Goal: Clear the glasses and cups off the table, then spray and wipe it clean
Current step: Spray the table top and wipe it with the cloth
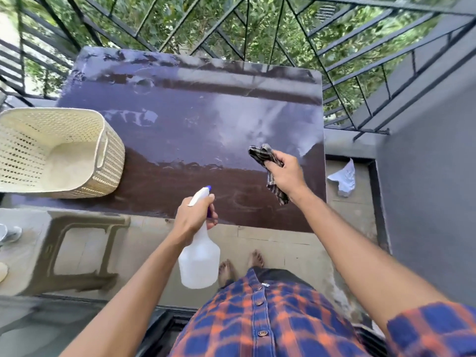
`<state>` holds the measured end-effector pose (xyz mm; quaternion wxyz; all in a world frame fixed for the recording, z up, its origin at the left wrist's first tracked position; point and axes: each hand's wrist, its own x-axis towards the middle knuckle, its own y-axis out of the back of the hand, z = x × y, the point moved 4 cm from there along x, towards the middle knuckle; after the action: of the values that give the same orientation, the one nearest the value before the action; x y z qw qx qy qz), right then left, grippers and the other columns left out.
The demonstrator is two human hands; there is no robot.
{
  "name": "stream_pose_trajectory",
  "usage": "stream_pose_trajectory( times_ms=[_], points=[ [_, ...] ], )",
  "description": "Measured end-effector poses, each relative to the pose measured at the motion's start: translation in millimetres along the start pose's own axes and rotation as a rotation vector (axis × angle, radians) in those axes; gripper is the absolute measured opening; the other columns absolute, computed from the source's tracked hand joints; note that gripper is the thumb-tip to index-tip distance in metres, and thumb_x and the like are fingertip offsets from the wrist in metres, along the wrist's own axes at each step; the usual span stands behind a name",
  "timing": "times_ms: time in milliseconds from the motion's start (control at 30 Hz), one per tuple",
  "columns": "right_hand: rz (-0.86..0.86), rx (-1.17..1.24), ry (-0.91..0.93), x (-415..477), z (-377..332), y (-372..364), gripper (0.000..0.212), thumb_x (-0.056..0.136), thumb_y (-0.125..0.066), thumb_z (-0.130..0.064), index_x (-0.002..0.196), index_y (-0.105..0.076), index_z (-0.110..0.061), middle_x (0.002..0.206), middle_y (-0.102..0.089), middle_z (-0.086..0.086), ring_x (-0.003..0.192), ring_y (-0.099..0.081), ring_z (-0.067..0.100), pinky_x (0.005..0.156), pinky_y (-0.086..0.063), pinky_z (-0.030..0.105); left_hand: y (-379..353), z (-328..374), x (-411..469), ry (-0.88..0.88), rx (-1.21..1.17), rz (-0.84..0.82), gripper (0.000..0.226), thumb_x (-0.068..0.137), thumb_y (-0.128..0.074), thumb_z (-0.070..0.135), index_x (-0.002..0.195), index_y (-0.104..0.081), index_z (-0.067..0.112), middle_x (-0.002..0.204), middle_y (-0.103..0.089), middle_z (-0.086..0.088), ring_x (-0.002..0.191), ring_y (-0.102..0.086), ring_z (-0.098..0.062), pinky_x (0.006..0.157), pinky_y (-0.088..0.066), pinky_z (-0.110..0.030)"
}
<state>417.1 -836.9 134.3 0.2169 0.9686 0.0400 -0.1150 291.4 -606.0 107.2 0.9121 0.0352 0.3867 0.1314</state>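
Note:
The dark brown table fills the middle of the head view, its top wet and shiny with streaks and droplets. My left hand grips the neck of a white spray bottle with a blue nozzle, held at the table's near edge and pointed over the top. My right hand is closed on a dark striped cloth, raised just above the right part of the table. No glasses or cups stand on the table.
A cream woven basket sits on the table's left end, overhanging it. A black metal railing runs behind the table. A grey wall stands on the right, crumpled white paper on the floor beside it. A stool stands lower left.

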Motion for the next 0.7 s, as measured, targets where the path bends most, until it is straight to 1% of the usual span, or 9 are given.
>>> stream_pose_trajectory(
  times_ms=[100, 133, 200, 233, 333, 433, 500, 600, 700],
  points=[
    [0.082, -0.019, -0.032, -19, 30, 24, 0.039, 0.093, -0.065, -0.014, 0.130, -0.067, -0.025, 0.101, -0.070, -0.020, 0.077, -0.059, -0.015, 0.075, -0.046, 0.011, -22, -6, 3, 0.000, 0.001, -0.016, 0.041, 0.093, -0.062, 0.031, 0.061, -0.056, 0.007, 0.050, -0.053, -0.008, 0.051, -0.060, -0.023, 0.072, -0.064, -0.046],
    [0.106, -0.022, -0.042, -27, 39, 31, 0.039, 0.092, -0.066, -0.014, 0.130, -0.067, -0.025, 0.106, -0.070, -0.021, 0.088, -0.061, -0.015, 0.082, -0.047, 0.012, -29, -6, 3, -0.001, -0.006, -0.025, 0.040, 0.092, -0.063, 0.032, 0.061, -0.058, 0.007, 0.051, -0.055, -0.009, 0.051, -0.060, -0.023, 0.073, -0.064, -0.048],
    [0.137, 0.001, -0.064, -40, 56, 44, 0.041, 0.091, -0.065, -0.013, 0.130, -0.067, -0.025, 0.113, -0.070, -0.020, 0.103, -0.064, -0.007, 0.091, -0.049, 0.018, -43, -4, 0, 0.000, -0.012, -0.061, 0.036, 0.088, -0.066, 0.036, 0.068, -0.066, 0.006, 0.059, -0.063, -0.010, 0.060, -0.065, -0.024, 0.074, -0.064, -0.051],
    [0.145, 0.016, -0.073, -46, 63, 50, 0.041, 0.092, -0.064, -0.012, 0.131, -0.066, -0.025, 0.115, -0.070, -0.019, 0.106, -0.065, -0.003, 0.092, -0.048, 0.019, -50, -2, -1, -0.002, -0.006, -0.080, 0.033, 0.086, -0.067, 0.037, 0.070, -0.068, 0.007, 0.063, -0.066, -0.009, 0.065, -0.066, -0.024, 0.075, -0.064, -0.052],
    [0.179, 0.019, -0.096, -59, 82, 68, 0.042, 0.090, -0.064, -0.018, 0.129, -0.066, -0.033, 0.111, -0.073, -0.017, 0.100, -0.067, 0.004, 0.089, -0.051, 0.027, -73, 3, -4, -0.010, 0.019, -0.116, 0.032, 0.088, -0.065, 0.033, 0.070, -0.065, 0.007, 0.062, -0.064, -0.009, 0.069, -0.066, -0.027, 0.072, -0.062, -0.046],
    [0.203, 0.024, -0.139, -63, 98, 86, 0.042, 0.086, -0.064, -0.028, 0.124, -0.065, -0.045, 0.105, -0.073, -0.024, 0.096, -0.068, 0.003, 0.089, -0.052, 0.031, -99, 8, -11, -0.027, 0.063, -0.119, 0.034, 0.091, -0.064, 0.030, 0.067, -0.059, 0.007, 0.052, -0.055, -0.008, 0.056, -0.067, -0.031, 0.071, -0.062, -0.043],
    [0.213, 0.028, -0.144, -61, 105, 102, 0.041, 0.087, -0.066, -0.027, 0.126, -0.066, -0.040, 0.101, -0.071, -0.029, 0.098, -0.067, 0.001, 0.092, -0.052, 0.032, -119, 11, -17, -0.039, 0.040, -0.138, 0.034, 0.091, -0.065, 0.029, 0.067, -0.061, 0.006, 0.055, -0.057, -0.009, 0.053, -0.063, -0.027, 0.073, -0.062, -0.046],
    [0.236, 0.039, -0.151, -57, 115, 127, 0.041, 0.086, -0.069, -0.028, 0.127, -0.068, -0.027, 0.089, -0.069, -0.031, 0.094, -0.067, 0.003, 0.094, -0.052, 0.036, -154, 15, -27, 0.003, 0.078, -0.242, 0.035, 0.095, -0.064, 0.032, 0.074, -0.068, 0.004, 0.069, -0.068, -0.013, 0.063, -0.065, -0.030, 0.068, -0.059, -0.039],
    [0.244, 0.055, -0.179, -56, 123, 146, 0.040, 0.084, -0.069, -0.031, 0.124, -0.070, -0.025, 0.081, -0.068, -0.033, 0.093, -0.069, 0.009, 0.095, -0.051, 0.037, -186, 12, -36, 0.010, 0.141, -0.302, 0.036, 0.094, -0.062, 0.030, 0.068, -0.063, 0.005, 0.064, -0.065, -0.013, 0.061, -0.063, -0.030, 0.063, -0.057, -0.035]
  ],
)
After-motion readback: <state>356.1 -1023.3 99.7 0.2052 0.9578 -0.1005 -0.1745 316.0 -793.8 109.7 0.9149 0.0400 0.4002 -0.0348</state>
